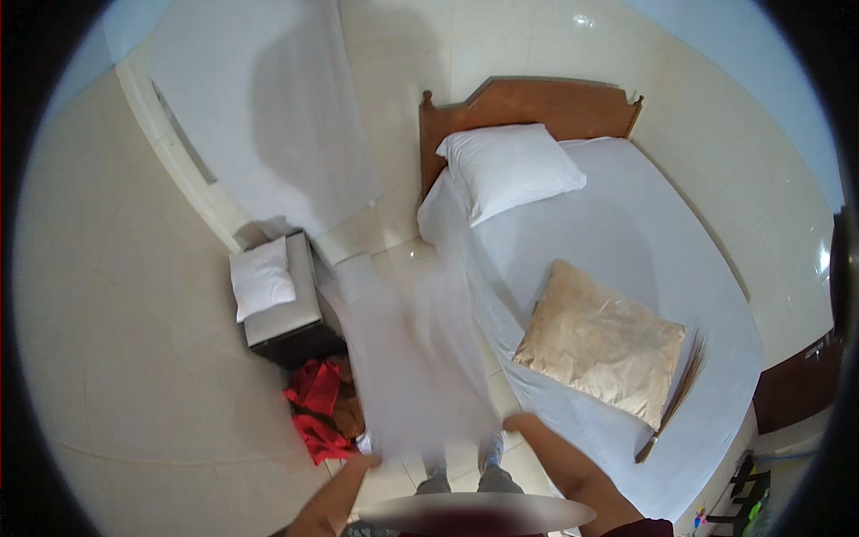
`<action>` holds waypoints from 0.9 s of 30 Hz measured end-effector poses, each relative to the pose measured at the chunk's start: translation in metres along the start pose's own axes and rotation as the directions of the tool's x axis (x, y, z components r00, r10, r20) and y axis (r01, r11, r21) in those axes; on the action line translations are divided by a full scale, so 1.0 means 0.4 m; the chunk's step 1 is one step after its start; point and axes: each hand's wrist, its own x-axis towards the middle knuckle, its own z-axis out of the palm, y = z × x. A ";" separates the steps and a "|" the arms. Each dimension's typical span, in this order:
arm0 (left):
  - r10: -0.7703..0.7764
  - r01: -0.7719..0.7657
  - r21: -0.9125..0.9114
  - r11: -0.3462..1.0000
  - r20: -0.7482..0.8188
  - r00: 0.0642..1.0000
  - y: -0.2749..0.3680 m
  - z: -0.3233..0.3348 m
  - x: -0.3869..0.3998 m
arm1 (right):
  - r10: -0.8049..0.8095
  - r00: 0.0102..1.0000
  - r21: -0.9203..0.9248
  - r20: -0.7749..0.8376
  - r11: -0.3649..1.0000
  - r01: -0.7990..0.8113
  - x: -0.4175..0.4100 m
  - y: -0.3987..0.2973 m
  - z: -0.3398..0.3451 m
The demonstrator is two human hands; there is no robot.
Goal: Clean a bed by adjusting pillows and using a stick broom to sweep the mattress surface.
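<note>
A thin white cloth (419,376), blurred by motion, is spread out in the air in front of my legs. My left hand (366,462) grips its near left corner, and my right hand (515,421) has hold of the near right corner. To the right, a stained beige pillow (604,335) without a cover lies on the white bed sheet (698,288). Beside that pillow rests a stick broom (679,396). At the head of the bed sits a white pillow (513,168). Blur hides the exact finger positions.
A wooden headboard (530,104) stands at the far end of the bed. On the left is a grey-topped cabinet (302,319) bearing a white folded cloth or small pillow (262,280). Red fabric (315,387) is heaped near it. A white curtain (295,121) hangs behind.
</note>
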 end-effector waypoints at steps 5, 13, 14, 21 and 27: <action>0.167 -0.069 -0.167 0.984 0.690 0.704 -0.115 0.449 -0.121 | -0.264 0.907 -0.049 0.327 0.954 0.296 0.062 0.146 0.334; 0.014 0.279 -0.931 0.236 0.291 0.957 0.000 -0.102 0.015 | -0.011 0.978 0.571 -0.209 0.810 0.131 -0.089 0.174 -0.049; -0.009 0.132 -0.988 0.083 0.132 0.991 0.042 -0.197 0.037 | 0.001 0.959 0.579 -0.284 0.797 0.171 -0.111 0.193 -0.130; -0.314 -0.484 -0.800 0.355 -0.589 0.744 0.435 -0.894 0.356 | 0.423 0.603 0.731 -0.676 0.284 0.621 -0.290 0.413 -0.798; -0.327 -0.910 -0.377 0.170 -0.893 0.309 0.721 -1.268 0.437 | 0.324 -0.028 0.093 -0.945 0.349 0.932 -0.486 0.634 -1.114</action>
